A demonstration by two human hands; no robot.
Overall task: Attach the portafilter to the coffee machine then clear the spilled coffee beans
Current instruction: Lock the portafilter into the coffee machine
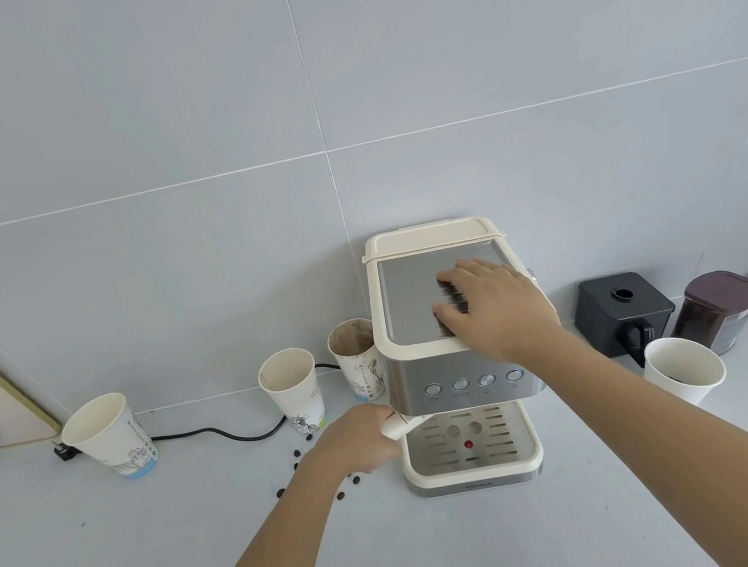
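Observation:
A cream and steel coffee machine stands against the tiled wall. My right hand lies flat on its metal top, fingers spread, holding nothing. My left hand is closed around the cream handle of the portafilter, which reaches in under the machine's front; its basket end is hidden beneath the button panel. Several dark coffee beans lie scattered on the counter left of the machine, partly behind my left forearm. The drip tray sits below.
Three paper cups stand left of the machine, and a black power cable runs behind them. On the right are a white cup, a black container and a jar of beans.

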